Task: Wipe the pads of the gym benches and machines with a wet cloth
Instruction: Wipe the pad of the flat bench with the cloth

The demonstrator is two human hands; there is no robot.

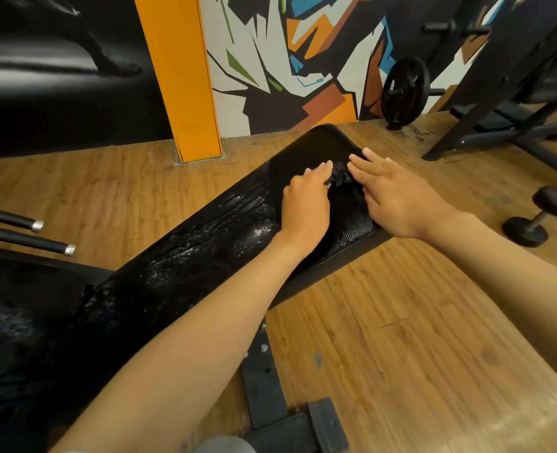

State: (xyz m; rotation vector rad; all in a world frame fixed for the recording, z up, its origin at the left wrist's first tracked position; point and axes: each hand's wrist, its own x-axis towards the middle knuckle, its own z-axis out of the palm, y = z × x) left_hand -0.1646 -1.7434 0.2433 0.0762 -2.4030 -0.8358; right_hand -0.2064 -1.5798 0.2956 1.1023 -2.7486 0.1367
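Now the left hand (305, 204) pinches a dark cloth (337, 176) on the wet bench pad (205, 243); the right hand (398, 194) presses flat, fingers straight.

Bench (179, 256) runs diagonally across the floor (401, 322) — both hands on its far end, cloth (339, 176) between them. Pillar (185, 76) behind the bench; dumbbell (542, 215) right of it; weight plate (404, 89) beyond, against the wall (270, 44).

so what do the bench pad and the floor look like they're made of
The bench pad looks like black vinyl or faux leather: pebbled grain, glossy where wet streaks shine. The floor looks like wood-look laminate or vinyl plank, judging by printed grain and plank seams; real wood cannot be ruled out.
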